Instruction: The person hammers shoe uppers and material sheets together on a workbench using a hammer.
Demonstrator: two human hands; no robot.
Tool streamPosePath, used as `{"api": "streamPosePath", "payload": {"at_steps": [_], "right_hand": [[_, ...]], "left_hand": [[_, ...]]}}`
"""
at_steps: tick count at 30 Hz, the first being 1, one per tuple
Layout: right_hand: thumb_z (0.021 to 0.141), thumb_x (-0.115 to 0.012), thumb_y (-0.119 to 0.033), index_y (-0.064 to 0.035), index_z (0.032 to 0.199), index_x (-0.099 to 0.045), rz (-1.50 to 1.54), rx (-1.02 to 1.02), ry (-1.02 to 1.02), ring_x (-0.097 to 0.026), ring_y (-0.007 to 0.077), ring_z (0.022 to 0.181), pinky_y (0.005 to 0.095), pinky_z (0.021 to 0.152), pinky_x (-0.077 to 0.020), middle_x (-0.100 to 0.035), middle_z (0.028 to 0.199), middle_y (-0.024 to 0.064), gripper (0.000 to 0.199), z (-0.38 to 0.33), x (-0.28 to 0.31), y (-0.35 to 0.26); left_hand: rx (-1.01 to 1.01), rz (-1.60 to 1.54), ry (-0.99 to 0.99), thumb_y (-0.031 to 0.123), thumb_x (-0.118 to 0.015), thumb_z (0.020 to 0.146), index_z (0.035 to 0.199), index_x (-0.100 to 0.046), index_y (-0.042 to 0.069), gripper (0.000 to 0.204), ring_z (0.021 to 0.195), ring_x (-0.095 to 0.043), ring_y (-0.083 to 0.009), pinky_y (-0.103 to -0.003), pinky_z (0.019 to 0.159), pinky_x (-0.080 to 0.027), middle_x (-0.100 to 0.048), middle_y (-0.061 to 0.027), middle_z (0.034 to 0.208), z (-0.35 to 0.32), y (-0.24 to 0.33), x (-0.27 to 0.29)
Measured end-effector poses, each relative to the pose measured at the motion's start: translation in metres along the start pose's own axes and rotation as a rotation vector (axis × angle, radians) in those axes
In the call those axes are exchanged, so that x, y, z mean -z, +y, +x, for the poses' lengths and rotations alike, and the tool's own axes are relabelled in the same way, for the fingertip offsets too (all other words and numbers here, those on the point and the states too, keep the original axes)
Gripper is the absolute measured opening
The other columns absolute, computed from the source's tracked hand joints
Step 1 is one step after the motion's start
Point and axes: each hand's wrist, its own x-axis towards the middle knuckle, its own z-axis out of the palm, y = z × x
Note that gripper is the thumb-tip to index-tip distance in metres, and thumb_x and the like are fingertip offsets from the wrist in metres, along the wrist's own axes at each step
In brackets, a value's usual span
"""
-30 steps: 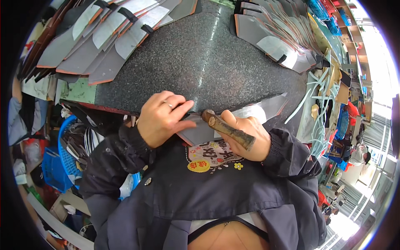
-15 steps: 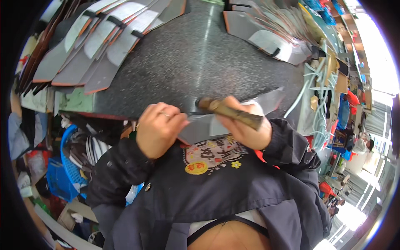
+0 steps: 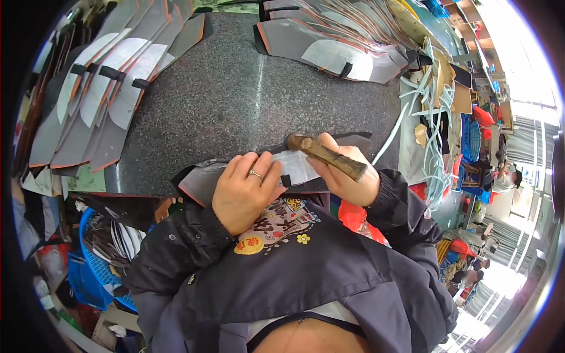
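Note:
A grey cut panel with an orange edge, a pale patch and a black tab lies along the near table edge, partly covered by my hands. My left hand, with a ring, is closed over its near edge; the thumb reaches the black tab. In my right hand is a worn brown hammer, its head just above the panel's pale patch. Whether the hammer touches the panel, I cannot tell. The fingers hide its handle.
Similar grey panels are fanned in a pile at the left and another pile at the far right of the dark speckled table. Pale strips hang at right. A blue basket stands at lower left.
The view has shifted, so the piles appear further left. The panel now extends left past my left hand, which has come over it. My right hand still holds the hammer.

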Motion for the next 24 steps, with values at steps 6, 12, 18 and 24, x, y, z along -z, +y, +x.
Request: {"api": "streamPosePath", "payload": {"at_steps": [6,12,18,24], "right_hand": [[0.086,-0.058,-0.004,-0.0068,0.123,-0.056,-0.030,-0.060,-0.065,-0.059,0.0357,0.062,0.0419,0.053,-0.0476,-0.058,0.083,0.0153,0.037,0.004,0.001,0.001],[0.094,-0.058,-0.024,0.0004,0.106,-0.062,0.186,-0.167,0.398,-0.061,0.0315,0.077,0.0382,0.072,-0.0484,-0.063,0.085,0.0171,0.027,0.013,0.038,0.032],[0.096,-0.054,-0.018,-0.0009,0.117,-0.056,0.291,-0.245,0.687,-0.046,0.0110,0.074,0.0272,0.066,-0.0420,-0.052,0.087,-0.0012,0.027,-0.021,0.117,0.075],[0.085,-0.068,-0.028,-0.0018,0.097,-0.059,-0.055,-0.241,0.632,-0.050,0.0136,0.066,0.0302,0.062,-0.0444,-0.049,0.074,0.0051,0.030,0.004,0.140,0.125]], "left_hand": [[-0.002,-0.004,-0.109,0.027,-0.072,0.074,0.121,-0.053,-0.001,0.058,0.104,-0.052,-0.0266,-0.037,0.090,-0.046,-0.054,-0.0121,0.114,0.015,0.004,0.019],[0.151,-0.191,-0.053,0.000,-0.060,0.077,0.112,-0.058,0.000,0.035,0.077,-0.066,-0.0353,-0.042,0.068,-0.053,-0.066,-0.0204,0.095,0.042,-0.033,0.058],[0.251,0.890,0.693,-0.010,-0.051,0.089,0.126,-0.058,0.001,0.039,0.111,-0.061,-0.0287,-0.035,0.093,-0.049,-0.061,-0.0135,0.124,0.018,-0.099,0.201],[0.291,0.673,0.591,0.011,-0.066,0.085,0.118,-0.061,0.002,0.034,0.115,-0.054,-0.0350,-0.042,0.099,-0.042,-0.057,-0.0169,0.125,0.029,-0.125,0.130]]}}
